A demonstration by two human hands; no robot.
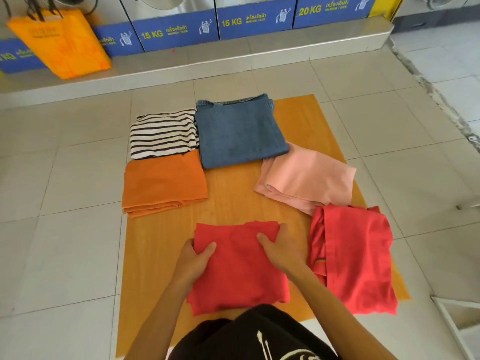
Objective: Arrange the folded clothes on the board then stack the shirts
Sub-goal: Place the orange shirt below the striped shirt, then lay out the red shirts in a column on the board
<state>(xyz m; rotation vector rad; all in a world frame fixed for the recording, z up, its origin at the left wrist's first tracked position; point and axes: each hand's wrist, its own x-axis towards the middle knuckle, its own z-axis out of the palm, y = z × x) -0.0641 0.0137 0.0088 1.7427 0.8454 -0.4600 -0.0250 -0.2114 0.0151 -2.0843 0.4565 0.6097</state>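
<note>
Gripping the red shirt (239,268) at nine and three o'clock, left hand (193,261) and right hand (281,252) pinch its edges; board (161,255) beneath.

Both hands (237,254) on red shirt (239,271)

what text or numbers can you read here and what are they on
"15 KG": blue panel under a washer
"15 KG": next blue panel
"20 KG": blue panel further right
"KG": cut-off far-left panel, number hidden
Thai script and small print on panels: too blurred
Orange bag print: unreadable
</note>
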